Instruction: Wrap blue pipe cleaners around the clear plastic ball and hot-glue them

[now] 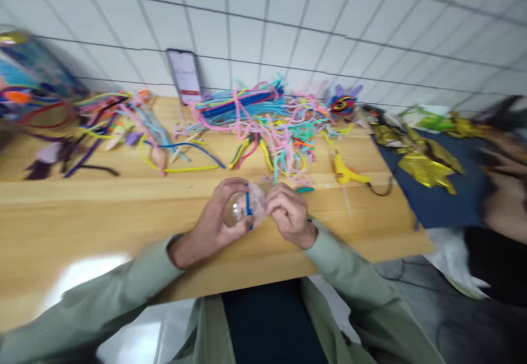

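Note:
Both my hands meet over the wooden table [102,216] near its front edge. My left hand [218,221] is curled round a clear plastic ball [241,207] that has a blue pipe cleaner [248,205] wrapped on it. My right hand [290,213] is closed in a pinch against the right side of the same ball. The picture is smeared by motion, so fine detail of the fingers is lost. Just beyond the hands lies a big tangle of coloured pipe cleaners [267,122].
More pipe cleaners [115,128] spread over the table's left. A phone [185,76] leans on the tiled wall. A yellow glue gun [346,172] lies to the right. Gold foil pieces [424,161] rest on a dark blue sheet, and another person [506,188] sits at far right.

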Tool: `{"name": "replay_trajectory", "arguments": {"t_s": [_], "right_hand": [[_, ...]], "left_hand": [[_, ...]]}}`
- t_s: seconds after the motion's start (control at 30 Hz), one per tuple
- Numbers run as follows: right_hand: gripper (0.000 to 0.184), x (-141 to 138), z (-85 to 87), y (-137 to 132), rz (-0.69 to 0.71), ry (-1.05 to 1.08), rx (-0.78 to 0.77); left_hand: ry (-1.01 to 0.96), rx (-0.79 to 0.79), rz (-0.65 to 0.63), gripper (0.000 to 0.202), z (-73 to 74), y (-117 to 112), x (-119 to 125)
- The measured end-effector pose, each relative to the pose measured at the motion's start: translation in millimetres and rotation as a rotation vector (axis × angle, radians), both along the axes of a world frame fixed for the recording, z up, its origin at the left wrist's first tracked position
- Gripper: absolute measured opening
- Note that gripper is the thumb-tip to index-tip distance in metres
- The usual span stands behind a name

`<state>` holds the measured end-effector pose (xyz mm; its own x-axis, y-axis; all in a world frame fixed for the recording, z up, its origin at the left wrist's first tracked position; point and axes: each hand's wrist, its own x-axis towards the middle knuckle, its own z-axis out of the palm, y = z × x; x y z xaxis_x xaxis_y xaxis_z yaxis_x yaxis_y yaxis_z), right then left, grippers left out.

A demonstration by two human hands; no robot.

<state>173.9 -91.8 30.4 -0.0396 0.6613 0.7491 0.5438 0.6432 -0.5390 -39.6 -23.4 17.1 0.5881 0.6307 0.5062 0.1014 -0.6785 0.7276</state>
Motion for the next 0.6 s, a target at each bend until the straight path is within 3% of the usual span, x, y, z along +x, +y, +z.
{"name": "replay_trajectory", "arguments": {"t_s": [0.07,0.17,0.33,0.47,0.53,0.6], "right_hand": [[0.032,3.8,4.0,1.3,-0.038,0.052,0.038],[0.029,12.4,13.0,-4.3,-0.140,0.064,0.005],[0.026,37.1,14.3,-41.2,-0.263,0.052,-0.117],[0.027,92.7,6.9,-68.2,-0.428,-0.086,-0.296],[0.026,133.4,6.5,-70.2,-0.618,-0.256,-0.403],[0.035,174.2,7.6,-64.2,-0.837,-0.429,-0.591]], "left_hand": [[0.024,0.043,0.030,0.058,-7.1,4.2,0.9],[0.046,0.091,-0.018,0.052,-14.3,8.7,3.4],[0.100,0.080,0.020,0.049,-14.8,3.5,-1.5],[0.123,0.055,0.032,0.051,-18.2,1.7,-5.7],[0.119,0.052,0.037,0.050,-19.1,2.7,-5.3],[0.120,0.055,0.038,0.049,-17.1,4.5,-3.4]]}}
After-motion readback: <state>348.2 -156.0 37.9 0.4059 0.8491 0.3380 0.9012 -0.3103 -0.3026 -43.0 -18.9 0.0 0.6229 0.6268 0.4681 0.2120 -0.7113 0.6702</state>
